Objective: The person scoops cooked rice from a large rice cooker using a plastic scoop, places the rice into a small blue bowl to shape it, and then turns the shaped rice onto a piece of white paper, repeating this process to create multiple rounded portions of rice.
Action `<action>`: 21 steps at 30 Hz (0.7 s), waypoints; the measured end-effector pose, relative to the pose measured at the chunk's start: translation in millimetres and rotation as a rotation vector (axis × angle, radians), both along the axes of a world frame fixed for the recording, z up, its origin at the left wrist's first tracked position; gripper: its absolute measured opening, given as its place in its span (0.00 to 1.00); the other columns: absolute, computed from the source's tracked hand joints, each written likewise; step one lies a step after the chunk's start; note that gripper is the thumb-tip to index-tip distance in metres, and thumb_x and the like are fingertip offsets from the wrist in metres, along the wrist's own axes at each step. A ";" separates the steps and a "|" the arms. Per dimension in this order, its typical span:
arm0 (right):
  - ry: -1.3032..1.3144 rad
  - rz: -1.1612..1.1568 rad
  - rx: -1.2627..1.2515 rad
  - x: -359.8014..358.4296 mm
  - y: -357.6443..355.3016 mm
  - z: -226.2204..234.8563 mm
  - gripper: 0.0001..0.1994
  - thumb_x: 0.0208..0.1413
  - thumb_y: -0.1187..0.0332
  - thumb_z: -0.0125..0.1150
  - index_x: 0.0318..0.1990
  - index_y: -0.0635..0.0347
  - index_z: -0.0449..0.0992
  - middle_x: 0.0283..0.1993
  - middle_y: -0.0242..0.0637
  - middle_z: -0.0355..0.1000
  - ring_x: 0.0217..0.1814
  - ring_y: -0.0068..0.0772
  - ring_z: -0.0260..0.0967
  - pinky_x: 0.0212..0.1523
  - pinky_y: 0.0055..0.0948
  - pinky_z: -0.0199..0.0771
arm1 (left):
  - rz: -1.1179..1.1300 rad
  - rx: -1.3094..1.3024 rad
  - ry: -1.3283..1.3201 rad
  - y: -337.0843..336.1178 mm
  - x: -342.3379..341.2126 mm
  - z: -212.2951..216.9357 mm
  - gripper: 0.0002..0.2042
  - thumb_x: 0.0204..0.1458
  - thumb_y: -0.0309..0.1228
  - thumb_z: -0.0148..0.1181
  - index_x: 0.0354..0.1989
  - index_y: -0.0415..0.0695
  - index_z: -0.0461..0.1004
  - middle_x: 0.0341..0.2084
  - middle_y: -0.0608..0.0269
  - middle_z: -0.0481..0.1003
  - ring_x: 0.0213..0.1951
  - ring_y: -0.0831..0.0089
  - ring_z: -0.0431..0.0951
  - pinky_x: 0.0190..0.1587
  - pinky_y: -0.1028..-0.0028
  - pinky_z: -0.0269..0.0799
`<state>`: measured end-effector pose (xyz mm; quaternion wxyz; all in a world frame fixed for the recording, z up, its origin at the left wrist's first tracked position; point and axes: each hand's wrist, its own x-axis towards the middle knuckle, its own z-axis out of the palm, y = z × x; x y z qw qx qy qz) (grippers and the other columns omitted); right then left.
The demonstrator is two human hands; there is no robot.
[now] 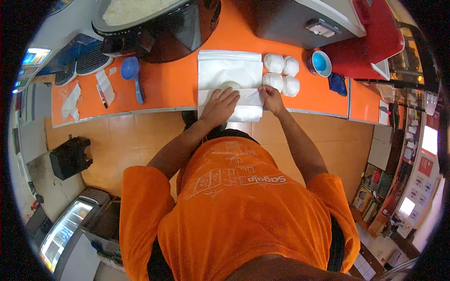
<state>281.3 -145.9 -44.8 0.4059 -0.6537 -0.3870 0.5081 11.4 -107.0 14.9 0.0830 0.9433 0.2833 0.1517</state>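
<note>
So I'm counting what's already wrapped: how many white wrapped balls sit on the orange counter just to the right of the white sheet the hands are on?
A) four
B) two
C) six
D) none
A: four white wrapped balls lie in a two-by-two cluster on the orange counter, right of the white sheet that the left hand and right hand press on.

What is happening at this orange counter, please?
A person in an orange shirt is wrapping a white rounded lump in a white sheet on the orange counter. The left hand presses flat on the folded lower part, and the right hand holds its right edge. Four wrapped white balls lie to the right, beside a blue cup.
</note>
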 end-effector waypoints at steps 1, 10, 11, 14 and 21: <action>-0.027 -0.010 0.005 1.8 0.2 0.2 0.11 0.64 0.62 0.56 0.35 0.61 0.75 0.28 0.25 0.71 0.29 0.15 0.65 0.31 0.20 0.68 | 0.001 0.004 -0.005 0.7 -0.2 -2.2 0.17 0.55 0.32 0.52 0.53 0.43 0.73 0.56 0.65 0.71 0.64 0.68 0.63 0.62 0.57 0.58; -1.055 0.470 0.452 -26.1 103.3 63.2 0.21 0.55 0.58 0.63 0.51 0.62 0.74 0.51 0.47 0.73 0.56 0.44 0.68 0.57 0.42 0.67 | -0.030 -0.022 -0.056 5.5 -8.7 -3.6 0.17 0.55 0.33 0.54 0.54 0.45 0.73 0.58 0.66 0.70 0.65 0.66 0.61 0.65 0.51 0.54; -1.150 0.543 0.301 -31.9 114.5 65.0 0.25 0.54 0.55 0.64 0.54 0.62 0.72 0.56 0.47 0.71 0.62 0.49 0.64 0.61 0.47 0.63 | -0.026 -0.018 -0.077 3.9 -8.5 -2.7 0.17 0.55 0.33 0.54 0.53 0.45 0.74 0.57 0.66 0.70 0.65 0.65 0.61 0.65 0.51 0.54; -1.137 0.670 0.126 -44.8 137.8 73.5 0.28 0.52 0.51 0.64 0.56 0.60 0.70 0.58 0.46 0.69 0.63 0.49 0.63 0.63 0.46 0.61 | -0.016 -0.025 -0.083 6.4 -9.8 -2.8 0.16 0.55 0.33 0.54 0.52 0.45 0.74 0.57 0.65 0.71 0.66 0.65 0.61 0.66 0.51 0.53; -1.055 0.633 0.311 -23.2 140.1 43.8 0.17 0.50 0.52 0.64 0.41 0.53 0.76 0.44 0.41 0.75 0.50 0.50 0.69 0.50 0.55 0.67 | -0.042 -0.108 -0.081 13.4 -1.1 -1.3 0.14 0.56 0.33 0.54 0.49 0.44 0.76 0.55 0.65 0.72 0.65 0.64 0.61 0.67 0.52 0.50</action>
